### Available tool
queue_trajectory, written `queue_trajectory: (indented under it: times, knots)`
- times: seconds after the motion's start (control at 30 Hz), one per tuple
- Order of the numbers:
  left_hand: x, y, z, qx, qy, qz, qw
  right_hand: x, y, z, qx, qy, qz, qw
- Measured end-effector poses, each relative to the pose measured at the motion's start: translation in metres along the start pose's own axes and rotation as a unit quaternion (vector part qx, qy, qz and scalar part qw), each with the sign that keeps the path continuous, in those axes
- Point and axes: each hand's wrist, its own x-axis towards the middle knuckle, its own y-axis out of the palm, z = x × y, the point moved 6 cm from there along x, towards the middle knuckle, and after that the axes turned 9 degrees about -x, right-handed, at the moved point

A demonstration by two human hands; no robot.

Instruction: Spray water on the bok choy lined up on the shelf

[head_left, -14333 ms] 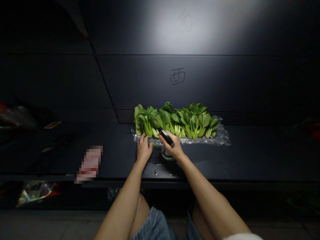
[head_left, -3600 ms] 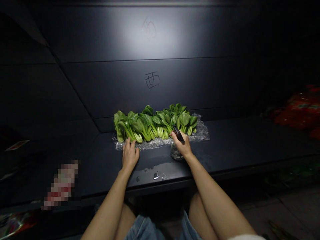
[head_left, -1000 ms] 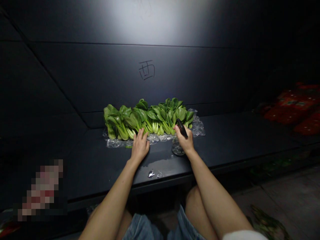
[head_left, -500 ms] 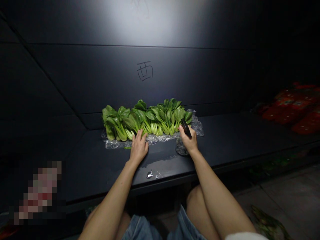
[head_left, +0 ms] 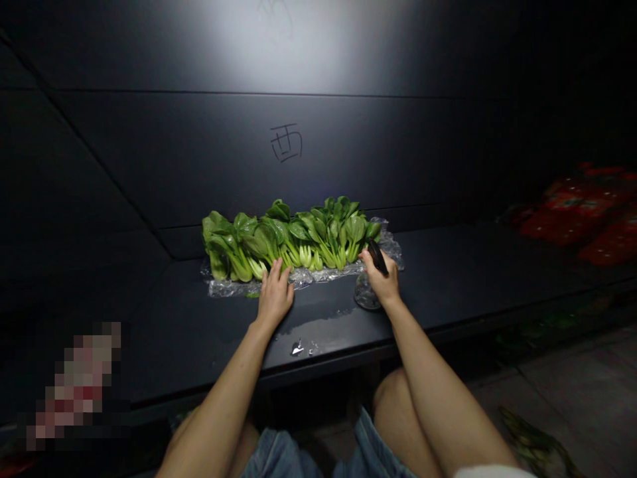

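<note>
A row of green bok choy (head_left: 318, 236) lies on crumpled clear plastic film (head_left: 231, 287) against the back panel, leaves toward the panel and pale stems toward me. My left hand (head_left: 275, 295) rests at the front edge of the row, fingers stretched out near the stems and the film. At the row's right end my right hand (head_left: 384, 275) is closed around the black trigger head of a spray bottle (head_left: 367, 293). The bottle's clear body shows below the fingers, over the dark shelf. Its nozzle is mostly hidden by my hand.
The dark shelf (head_left: 458, 279) is wet in front of the film, with small puddles (head_left: 297, 348) near its edge. Red packages (head_left: 582, 212) are piled at the far right. Wilted greens (head_left: 537, 441) lie on the floor at lower right. A pixelated patch covers the lower left.
My right hand has shifted slightly to the right with the spray bottle. The left hand and the bok choy have stayed about where they were.
</note>
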Motion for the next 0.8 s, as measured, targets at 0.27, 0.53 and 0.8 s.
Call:
queue_trajectory:
  times: [0.27, 0.53, 0.8]
  knots:
    - [0.000, 0.000, -0.001, 0.005, 0.004, 0.007, 1.000, -0.003, 0.003, 0.010, -0.013, -0.028, -0.001, 1.000]
    - [-0.001, 0.000, 0.001, -0.004, 0.009, 0.008, 1.000, -0.006, 0.015, 0.021, -0.020, -0.043, 0.025, 0.999]
    - [-0.002, -0.001, 0.004, -0.011, 0.008, 0.003, 1.000, -0.012, 0.020, 0.033, -0.024, -0.082, 0.072, 0.994]
